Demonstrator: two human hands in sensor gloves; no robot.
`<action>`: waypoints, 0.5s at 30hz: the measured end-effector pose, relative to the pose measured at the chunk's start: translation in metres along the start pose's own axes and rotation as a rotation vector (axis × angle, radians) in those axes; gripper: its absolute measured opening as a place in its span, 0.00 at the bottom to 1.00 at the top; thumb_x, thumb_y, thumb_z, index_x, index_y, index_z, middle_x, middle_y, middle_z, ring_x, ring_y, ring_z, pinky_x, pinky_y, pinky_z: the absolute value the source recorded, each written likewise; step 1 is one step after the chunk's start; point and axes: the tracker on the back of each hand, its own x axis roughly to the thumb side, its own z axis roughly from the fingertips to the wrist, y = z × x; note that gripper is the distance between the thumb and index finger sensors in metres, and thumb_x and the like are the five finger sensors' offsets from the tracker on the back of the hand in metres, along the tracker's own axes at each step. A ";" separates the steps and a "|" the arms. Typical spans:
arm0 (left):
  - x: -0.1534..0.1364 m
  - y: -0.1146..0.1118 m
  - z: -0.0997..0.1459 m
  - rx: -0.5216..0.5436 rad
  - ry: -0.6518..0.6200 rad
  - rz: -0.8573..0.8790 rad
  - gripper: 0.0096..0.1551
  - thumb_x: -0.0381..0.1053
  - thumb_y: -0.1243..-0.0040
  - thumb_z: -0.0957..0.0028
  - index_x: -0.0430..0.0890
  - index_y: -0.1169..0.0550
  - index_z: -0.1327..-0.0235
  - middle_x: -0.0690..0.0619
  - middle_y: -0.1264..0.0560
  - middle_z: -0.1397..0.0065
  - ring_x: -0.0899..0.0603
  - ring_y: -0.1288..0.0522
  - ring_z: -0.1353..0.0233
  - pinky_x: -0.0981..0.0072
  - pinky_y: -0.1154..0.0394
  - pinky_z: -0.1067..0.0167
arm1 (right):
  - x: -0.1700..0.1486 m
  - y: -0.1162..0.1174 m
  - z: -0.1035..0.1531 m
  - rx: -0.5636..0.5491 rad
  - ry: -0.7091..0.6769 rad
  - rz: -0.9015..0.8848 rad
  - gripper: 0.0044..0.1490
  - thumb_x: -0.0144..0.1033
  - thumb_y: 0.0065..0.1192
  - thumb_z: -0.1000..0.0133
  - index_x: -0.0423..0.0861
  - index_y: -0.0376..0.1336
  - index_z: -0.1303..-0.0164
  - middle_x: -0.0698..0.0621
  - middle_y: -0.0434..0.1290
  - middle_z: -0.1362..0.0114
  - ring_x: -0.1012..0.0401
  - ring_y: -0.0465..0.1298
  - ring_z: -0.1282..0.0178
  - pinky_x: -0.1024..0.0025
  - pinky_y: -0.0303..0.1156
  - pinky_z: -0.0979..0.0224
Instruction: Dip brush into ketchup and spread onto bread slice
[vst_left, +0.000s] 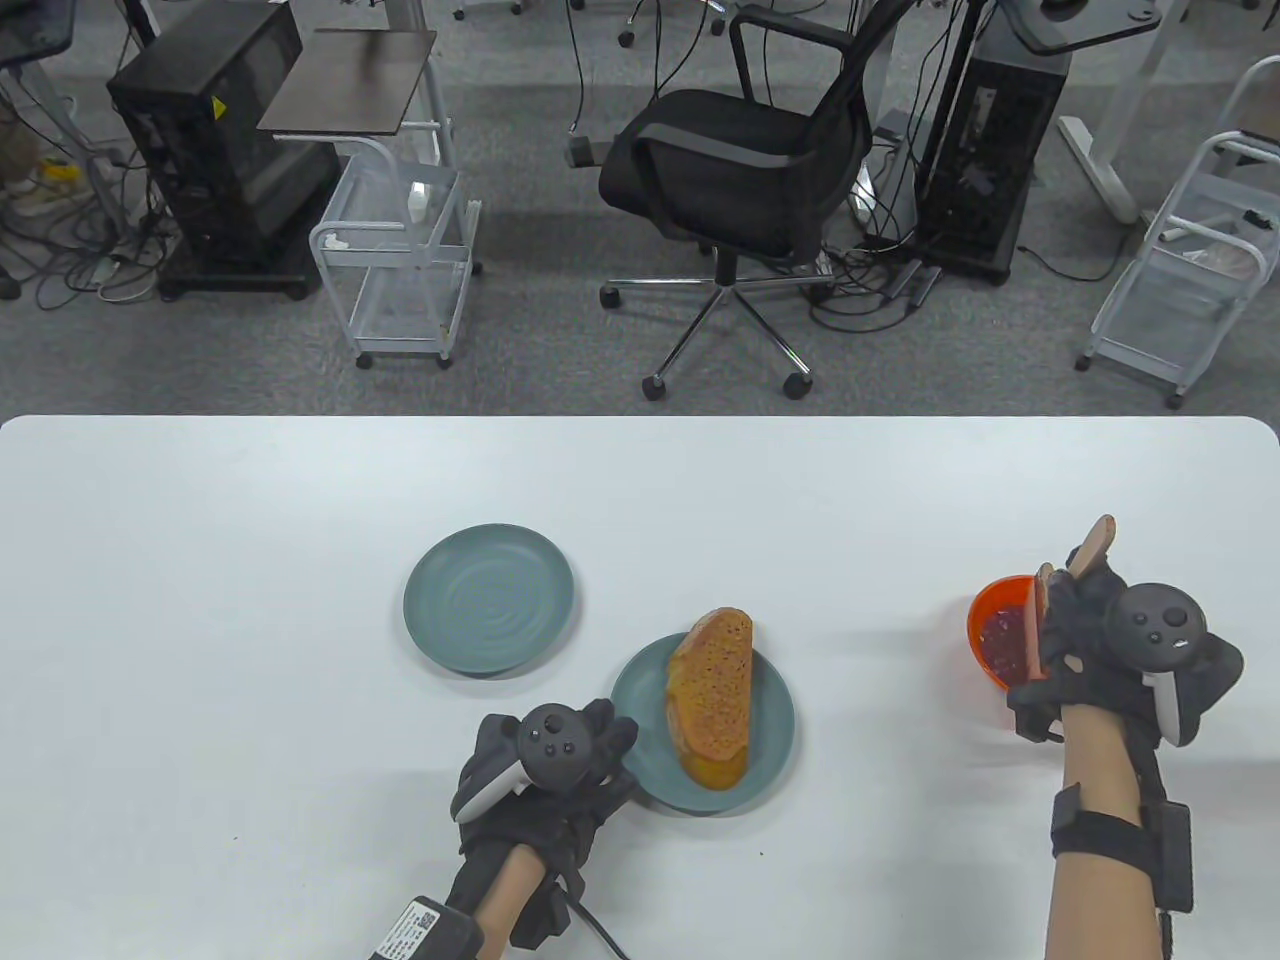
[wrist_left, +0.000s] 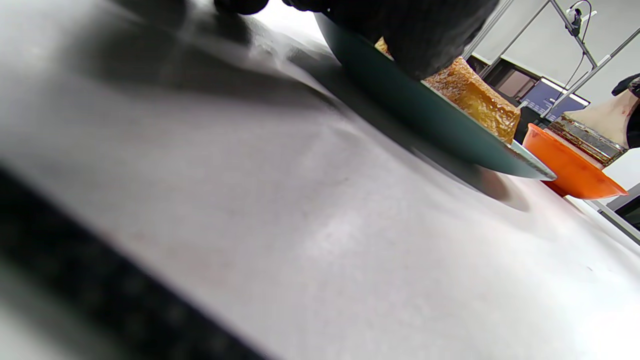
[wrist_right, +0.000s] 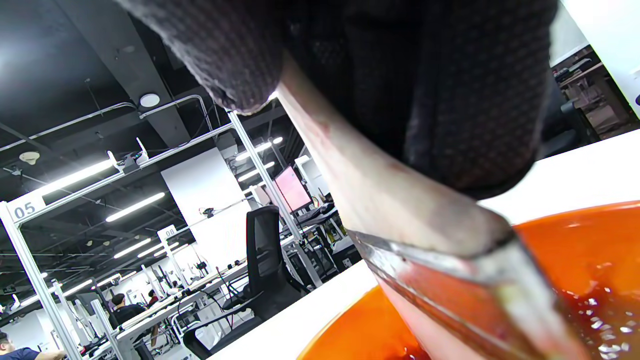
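A toasted bread slice (vst_left: 712, 692) lies on a teal plate (vst_left: 770, 745) near the table's front middle. My left hand (vst_left: 560, 750) rests at that plate's left rim, its fingers (wrist_left: 425, 45) curled over the edge. At the right stands an orange bowl (vst_left: 985, 610) of dark red ketchup (vst_left: 1003, 632). My right hand (vst_left: 1075, 640) grips a wooden-handled brush (vst_left: 1092, 545), whose head dips into the bowl. The right wrist view shows the brush ferrule (wrist_right: 470, 295) inside the orange bowl (wrist_right: 575, 240). The bread (wrist_left: 475, 97) and bowl (wrist_left: 570, 165) show in the left wrist view.
A second, bare teal plate (vst_left: 489, 598) sits left of the bread plate. The white table (vst_left: 250, 600) runs wide to the left. Beyond its far edge stand an office chair (vst_left: 740, 170) and wire carts (vst_left: 400, 250).
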 end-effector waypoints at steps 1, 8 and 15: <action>0.000 0.000 0.000 0.000 0.000 0.000 0.34 0.58 0.48 0.32 0.53 0.41 0.15 0.47 0.53 0.13 0.35 0.53 0.15 0.39 0.52 0.28 | 0.000 0.001 0.000 0.005 0.001 -0.001 0.31 0.33 0.66 0.41 0.34 0.65 0.30 0.28 0.73 0.37 0.38 0.84 0.48 0.53 0.86 0.54; -0.001 0.000 0.000 -0.003 -0.002 0.004 0.34 0.58 0.48 0.32 0.53 0.41 0.15 0.47 0.53 0.13 0.35 0.53 0.15 0.39 0.52 0.28 | 0.001 0.002 0.004 0.006 -0.017 0.020 0.31 0.33 0.66 0.41 0.34 0.64 0.30 0.28 0.72 0.37 0.38 0.84 0.48 0.53 0.86 0.54; -0.001 0.000 0.000 -0.003 -0.002 0.003 0.34 0.58 0.48 0.32 0.53 0.41 0.15 0.47 0.53 0.13 0.35 0.53 0.15 0.39 0.52 0.28 | 0.003 -0.006 0.013 -0.051 -0.040 0.006 0.31 0.33 0.66 0.42 0.33 0.65 0.31 0.28 0.73 0.37 0.38 0.84 0.48 0.53 0.86 0.55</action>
